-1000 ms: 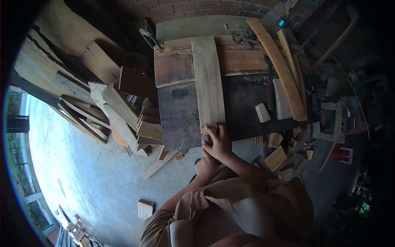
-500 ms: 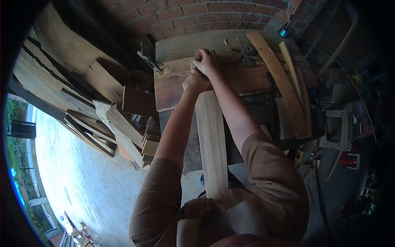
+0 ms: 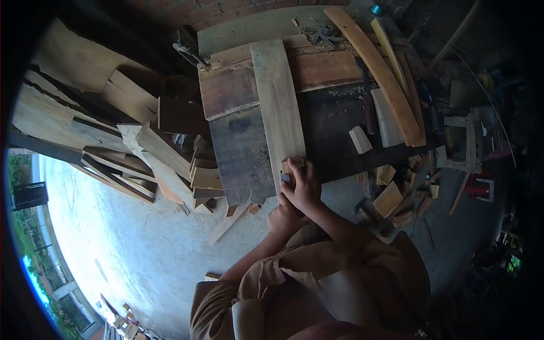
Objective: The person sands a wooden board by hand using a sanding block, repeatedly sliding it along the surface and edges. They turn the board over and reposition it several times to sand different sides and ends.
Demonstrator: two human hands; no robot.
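A long pale wooden board [image 3: 277,107] lies lengthwise over the workbench, its near end hidden by my hands. On that near end sits a small wooden hand plane [image 3: 285,168], mostly covered by my fingers; a bit of metal shows at its side. My right hand [image 3: 304,188] wraps round the front part of the plane. Just behind it, nearer my body, my left hand [image 3: 284,219] is closed on the rear of the plane, close against the right wrist.
The workbench [image 3: 238,150] bears a long curved wooden piece [image 3: 377,73], a small wood block [image 3: 360,140] and a black star-shaped metal part [image 3: 325,35]. A clamp [image 3: 188,52] stands at its far left corner. Boards and offcuts [image 3: 170,148] lean on the left; scraps [image 3: 390,198] lie at right.
Both hands have drawn back with the hand plane from the board's far end to its near end, toward my body. My elbows are now bent, and the view has tilted down.
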